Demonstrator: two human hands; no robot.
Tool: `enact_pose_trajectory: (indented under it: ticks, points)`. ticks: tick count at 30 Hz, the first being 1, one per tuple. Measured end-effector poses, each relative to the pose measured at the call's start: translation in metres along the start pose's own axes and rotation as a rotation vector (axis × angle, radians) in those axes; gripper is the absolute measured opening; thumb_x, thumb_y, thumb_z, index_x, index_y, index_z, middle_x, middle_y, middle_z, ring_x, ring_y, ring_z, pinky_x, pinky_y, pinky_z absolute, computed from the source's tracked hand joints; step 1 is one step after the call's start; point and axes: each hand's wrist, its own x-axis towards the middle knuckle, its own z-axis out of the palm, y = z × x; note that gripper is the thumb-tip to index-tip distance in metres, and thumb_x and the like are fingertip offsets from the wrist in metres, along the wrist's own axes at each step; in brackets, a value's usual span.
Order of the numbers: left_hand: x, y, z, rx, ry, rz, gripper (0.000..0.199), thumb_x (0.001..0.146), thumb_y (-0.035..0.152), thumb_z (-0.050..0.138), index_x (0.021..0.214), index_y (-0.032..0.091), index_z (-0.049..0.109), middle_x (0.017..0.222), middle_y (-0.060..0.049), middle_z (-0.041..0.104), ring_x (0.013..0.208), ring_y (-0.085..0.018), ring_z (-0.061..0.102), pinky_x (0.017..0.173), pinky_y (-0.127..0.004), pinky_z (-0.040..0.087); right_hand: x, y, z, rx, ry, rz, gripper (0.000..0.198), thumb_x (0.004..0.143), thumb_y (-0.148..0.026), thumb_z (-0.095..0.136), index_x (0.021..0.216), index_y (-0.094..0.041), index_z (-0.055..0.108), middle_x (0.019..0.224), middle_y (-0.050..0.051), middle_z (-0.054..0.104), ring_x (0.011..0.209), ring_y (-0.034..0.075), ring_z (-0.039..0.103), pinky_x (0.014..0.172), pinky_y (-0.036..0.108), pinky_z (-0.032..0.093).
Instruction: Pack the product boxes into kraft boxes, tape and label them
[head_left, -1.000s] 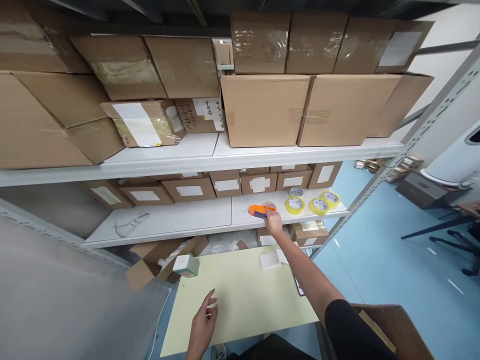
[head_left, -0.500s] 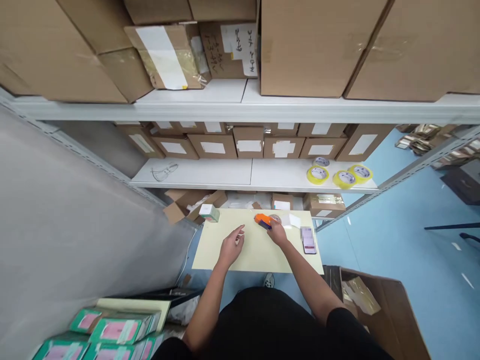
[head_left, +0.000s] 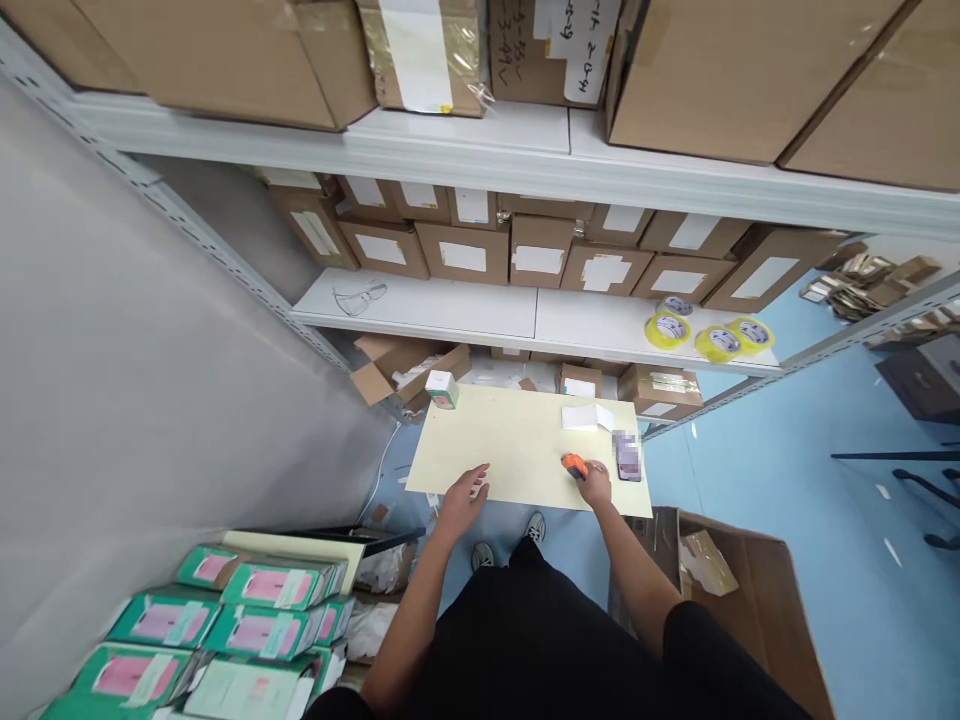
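Note:
My right hand (head_left: 596, 484) grips an orange tape dispenser (head_left: 574, 465) with a dark blue part, at the front right of the pale yellow tabletop (head_left: 517, 445). My left hand (head_left: 463, 500) holds nothing; its fingers are loosely bent and apart at the tabletop's front edge. White paper pieces (head_left: 587, 417) lie behind the dispenser. Right of my right hand is a phone (head_left: 628, 460) with a lit screen. A small white and green box (head_left: 442, 390) stands at the tabletop's far left corner.
Behind the tabletop, a white shelf (head_left: 442, 305) holds labelled cartons (head_left: 463, 256), glasses (head_left: 360, 298) and several yellow tape rolls (head_left: 667, 330). Green boxes (head_left: 262, 633) are stacked at lower left. A large open carton (head_left: 757, 600) stands at lower right. A grey wall (head_left: 150, 400) closes the left side.
My right hand has drawn the tape dispenser towards the front right, away from the white paper. My left hand has come back to the front edge. The camera view has shifted and turned.

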Motion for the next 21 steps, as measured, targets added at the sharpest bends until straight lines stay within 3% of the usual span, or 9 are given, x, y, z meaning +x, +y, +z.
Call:
enact_pose_trajectory:
  ticks: [3,7,11,16,21]
  points:
    - [-0.010,-0.009,-0.006,-0.093,0.049,-0.031,0.045,0.094,0.041,0.059,0.135,0.025,0.067,0.133,-0.011,0.071,0.115,-0.024,0.069,0.089,-0.036,0.060,-0.016,-0.034,0.001,0.241,0.088,-0.068,0.058,0.081,-0.026,0.060,0.138,-0.015,0.065,0.125,0.018,0.075,0.122,0.035,0.068,0.102,0.043,0.052]
    - [-0.015,-0.017,-0.010,-0.247,0.134,-0.078,0.049,0.093,0.049,0.060,0.133,0.022,0.067,0.138,-0.013,0.069,0.118,-0.026,0.069,0.092,-0.038,0.060,-0.041,-0.086,0.004,0.614,0.128,-0.196,0.066,0.082,-0.043,0.063,0.145,-0.021,0.059,0.145,0.015,0.064,0.127,0.033,0.065,0.105,0.048,0.053]
    - [-0.029,-0.023,-0.023,-0.318,0.198,-0.112,0.053,0.090,0.052,0.063,0.132,0.021,0.067,0.140,-0.014,0.068,0.118,-0.026,0.069,0.095,-0.040,0.059,-0.066,-0.128,-0.005,0.805,0.013,-0.363,0.068,0.083,-0.051,0.068,0.146,-0.029,0.056,0.157,0.011,0.055,0.136,0.034,0.059,0.106,0.051,0.053]
    - [-0.073,-0.036,-0.052,-0.370,0.349,-0.171,0.060,0.087,0.055,0.065,0.137,0.021,0.065,0.147,-0.016,0.063,0.125,-0.029,0.067,0.101,-0.042,0.057,-0.081,-0.171,-0.013,0.860,-0.131,-0.517,0.066,0.085,-0.053,0.069,0.146,-0.030,0.057,0.159,0.012,0.052,0.135,0.033,0.060,0.106,0.052,0.053]
    - [-0.135,-0.048,-0.047,-0.371,0.508,-0.300,0.067,0.087,0.054,0.069,0.146,0.022,0.060,0.153,-0.015,0.059,0.136,-0.033,0.060,0.106,-0.045,0.055,-0.089,-0.215,0.022,0.804,-0.354,-0.627,0.070,0.087,-0.057,0.066,0.149,-0.027,0.055,0.156,0.015,0.055,0.134,0.033,0.061,0.107,0.051,0.054]
